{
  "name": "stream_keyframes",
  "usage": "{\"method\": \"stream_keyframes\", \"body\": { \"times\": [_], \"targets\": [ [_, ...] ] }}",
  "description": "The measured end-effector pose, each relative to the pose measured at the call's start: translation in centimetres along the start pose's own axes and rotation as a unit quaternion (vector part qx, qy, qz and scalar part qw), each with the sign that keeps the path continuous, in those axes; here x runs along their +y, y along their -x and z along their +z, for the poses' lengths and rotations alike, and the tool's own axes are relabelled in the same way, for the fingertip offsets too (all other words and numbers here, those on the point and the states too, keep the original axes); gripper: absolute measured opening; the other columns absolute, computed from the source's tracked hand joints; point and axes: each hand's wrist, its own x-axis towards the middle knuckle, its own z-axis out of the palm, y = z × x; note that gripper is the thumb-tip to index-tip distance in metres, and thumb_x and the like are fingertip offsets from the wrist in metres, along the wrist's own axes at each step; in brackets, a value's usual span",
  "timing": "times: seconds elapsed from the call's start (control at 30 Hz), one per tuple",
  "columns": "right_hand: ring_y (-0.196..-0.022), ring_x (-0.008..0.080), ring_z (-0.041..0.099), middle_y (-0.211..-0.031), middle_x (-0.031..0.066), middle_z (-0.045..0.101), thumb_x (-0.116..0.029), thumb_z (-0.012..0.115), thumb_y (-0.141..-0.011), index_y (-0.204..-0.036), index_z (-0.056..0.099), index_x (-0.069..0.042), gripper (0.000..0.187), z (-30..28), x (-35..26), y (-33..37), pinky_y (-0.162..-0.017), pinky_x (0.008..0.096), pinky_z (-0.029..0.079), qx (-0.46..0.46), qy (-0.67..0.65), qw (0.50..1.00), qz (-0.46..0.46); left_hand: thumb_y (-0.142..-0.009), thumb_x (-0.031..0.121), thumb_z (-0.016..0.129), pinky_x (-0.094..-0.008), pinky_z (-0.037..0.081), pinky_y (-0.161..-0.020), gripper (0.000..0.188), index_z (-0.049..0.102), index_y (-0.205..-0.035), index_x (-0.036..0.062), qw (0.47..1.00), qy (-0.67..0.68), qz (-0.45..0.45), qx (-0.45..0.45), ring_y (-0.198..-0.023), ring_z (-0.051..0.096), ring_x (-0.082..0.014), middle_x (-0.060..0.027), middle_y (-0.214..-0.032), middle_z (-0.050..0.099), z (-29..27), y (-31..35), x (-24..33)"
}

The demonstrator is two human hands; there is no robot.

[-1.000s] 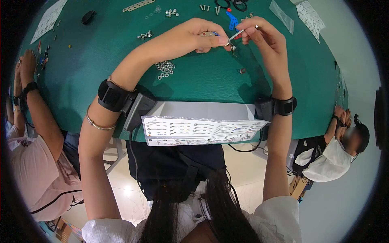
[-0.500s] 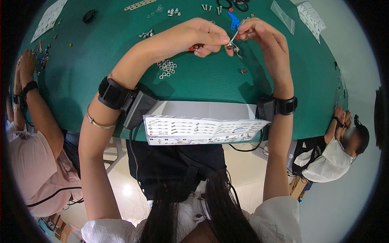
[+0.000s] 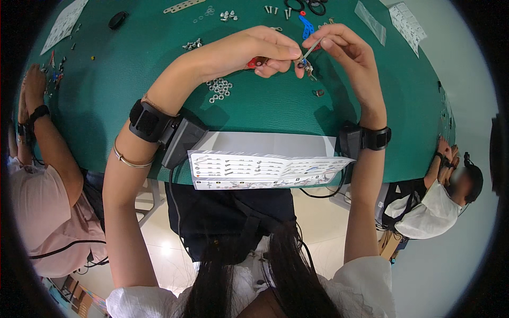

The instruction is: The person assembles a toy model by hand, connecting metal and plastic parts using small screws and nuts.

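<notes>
While a co-worker's arm point(image 3: 45, 132) rests at the table's left edge, the person's left hand point(image 3: 260, 50) pinches a small red piece point(image 3: 256, 62) above a green table point(image 3: 106, 90), a pile of silver nuts point(image 3: 218, 89) lying just near of it. To its right, a tiny metal assembly point(image 3: 305, 64) sits between both hands' fingertips, and the right hand point(image 3: 347, 50) pinches a thin silver tool point(image 3: 312, 49) whose tip meets that assembly. A folded instruction sheet point(image 3: 265, 169) lies along the table's near edge, between the two forearms.
</notes>
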Motion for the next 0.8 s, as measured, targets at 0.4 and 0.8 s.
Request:
{"method": "stream_keyframes", "body": {
  "times": [0.4,0.8],
  "targets": [
    [-0.097,0.0134,0.067,-0.104,0.0085,0.072,0.002,0.058,-0.098,-0.102,0.074,0.001,0.017,-0.2,0.4,0.1,-0.088,0.029,0.055,0.066,0.155,0.981,-0.098,-0.105,0.031,0.054,-0.0222,0.025,-0.052,0.037,0.065,-0.096,-0.0029,0.999,0.026,-0.026,-0.02,-0.059,0.03,-0.0035,0.0052,-0.07,0.042,0.2,0.1,0.3],
    [-0.09,0.0099,0.064,-0.105,0.0057,0.072,-0.007,0.057,-0.102,-0.118,0.071,-0.001,0.022,0.7,-0.7,0.0,-0.081,0.0241,0.052,0.041,-0.037,0.998,0.034,-0.105,0.031,0.054,-0.0221,0.026,-0.053,0.038,0.066,-0.104,-0.0053,0.999,0.022,-0.024,-0.014,-0.059,0.03,-0.0032,0.0063,-0.069,0.04,0.1,0.2,0.2]
  ]
}}
